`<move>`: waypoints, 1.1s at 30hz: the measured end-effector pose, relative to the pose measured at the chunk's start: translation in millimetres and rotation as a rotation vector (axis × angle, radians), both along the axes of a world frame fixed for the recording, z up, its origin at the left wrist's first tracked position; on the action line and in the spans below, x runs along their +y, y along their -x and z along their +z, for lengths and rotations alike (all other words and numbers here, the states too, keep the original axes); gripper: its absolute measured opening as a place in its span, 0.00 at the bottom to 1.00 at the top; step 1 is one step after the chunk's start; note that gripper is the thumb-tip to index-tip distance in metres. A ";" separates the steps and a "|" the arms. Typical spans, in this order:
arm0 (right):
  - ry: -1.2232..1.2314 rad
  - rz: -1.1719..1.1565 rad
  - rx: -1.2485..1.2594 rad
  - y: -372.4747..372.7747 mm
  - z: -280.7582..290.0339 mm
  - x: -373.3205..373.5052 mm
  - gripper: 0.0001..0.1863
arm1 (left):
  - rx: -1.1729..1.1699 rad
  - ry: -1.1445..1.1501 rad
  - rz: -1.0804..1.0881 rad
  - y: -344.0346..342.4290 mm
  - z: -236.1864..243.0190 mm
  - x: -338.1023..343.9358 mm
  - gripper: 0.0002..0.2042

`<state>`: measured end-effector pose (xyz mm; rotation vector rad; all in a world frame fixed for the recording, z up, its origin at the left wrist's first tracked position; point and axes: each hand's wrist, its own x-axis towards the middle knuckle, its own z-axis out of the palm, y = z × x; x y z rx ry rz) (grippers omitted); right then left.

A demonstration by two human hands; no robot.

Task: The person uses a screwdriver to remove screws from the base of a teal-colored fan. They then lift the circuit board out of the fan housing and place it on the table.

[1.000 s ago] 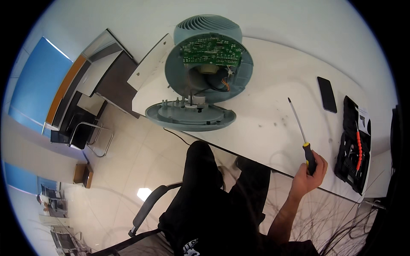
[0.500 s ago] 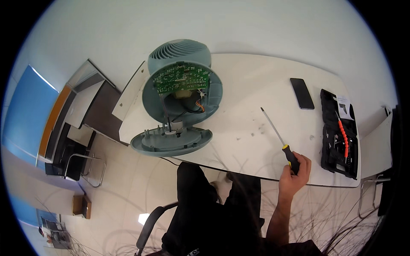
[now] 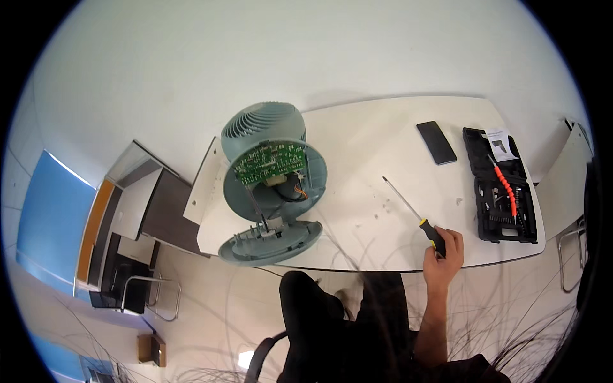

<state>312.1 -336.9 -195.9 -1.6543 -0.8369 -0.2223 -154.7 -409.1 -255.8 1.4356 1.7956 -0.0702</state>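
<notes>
On the white, curved-edged table (image 3: 357, 127): the work is lying spread from left to right.
Grey-green, round plastic fan (image 3: 263, 126): it is standing open at left, showing a green circuit board (image 3: 271, 163), an oval grey-green cover (image 3: 271, 246) sitting just in front.
Black plastic tool case (image 3: 476, 158): it is lying open at right.
Right hand (image 3: 445, 258): its fingers are wrapping a black-and-yellow-handled, steel-shafted screwdriver (image 3: 431, 233) (the left is out of view; I cannot tell its state).
Screwdriver tip: it is pointing away, seemingly between steps; working the fan would call for reaching left.
Since earlier: the fan is appearing lower; the grip is staying.
</notes>
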 end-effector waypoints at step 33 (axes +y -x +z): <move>-0.050 0.562 0.253 121.7 89.9 55.0 0.19 | -0.391 -1.276 -0.612 -101.8 257.7 335.3 0.29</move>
